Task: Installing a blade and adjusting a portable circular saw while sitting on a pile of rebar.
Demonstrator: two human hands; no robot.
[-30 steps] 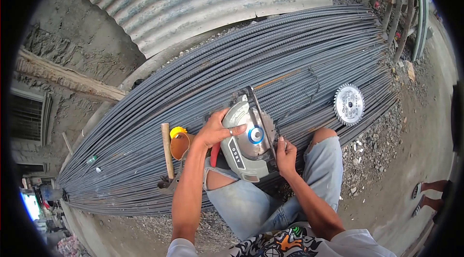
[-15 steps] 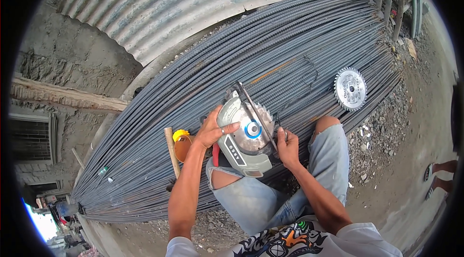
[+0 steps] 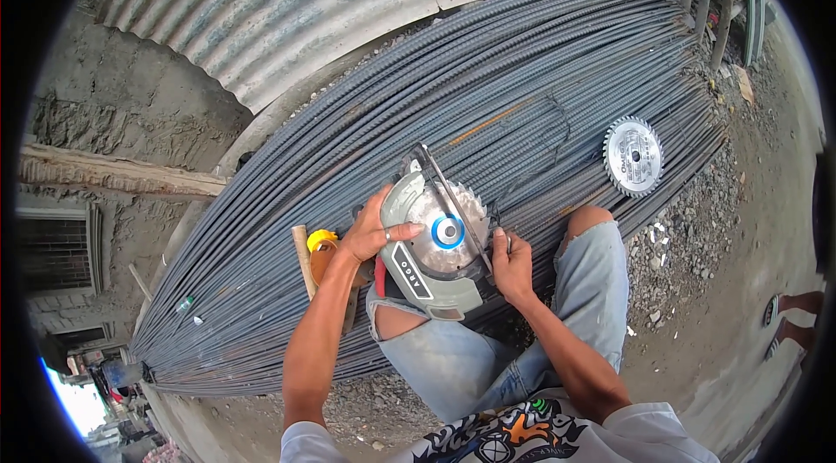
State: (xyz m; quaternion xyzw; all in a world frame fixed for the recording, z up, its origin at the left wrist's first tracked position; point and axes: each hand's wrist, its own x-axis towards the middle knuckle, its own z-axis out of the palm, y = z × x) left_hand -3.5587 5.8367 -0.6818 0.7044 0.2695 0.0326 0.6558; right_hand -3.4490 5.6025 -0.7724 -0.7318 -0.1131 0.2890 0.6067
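A grey-green circular saw (image 3: 435, 293) lies tilted over my knees, its toothed blade (image 3: 429, 245) with a blue ring at the hub facing up. My left hand (image 3: 373, 232) is closed round the saw's left side, with the thumb lying over the blade face. At the opposite side, my right hand (image 3: 512, 264) is closed at the edge of the long metal base plate (image 3: 457, 209). Its thumb points up and its fingers are curled; their tips are partly hidden. A second saw blade (image 3: 633, 156), silver and toothed, lies flat on the steel bars to the right.
A wide bundle of ribbed steel bars (image 3: 366, 141) spreads beneath the saw. Left of my left hand are a wooden stick (image 3: 304, 261) and a yellow-and-brown object (image 3: 321, 250). Corrugated sheet metal (image 3: 322, 10) lies beyond. Gravel (image 3: 675, 263) borders the right; another person's feet (image 3: 773, 324) stand there.
The saw and both hands have shifted slightly left. Both hands keep their places on it. The loose blade appears slightly higher in the picture.
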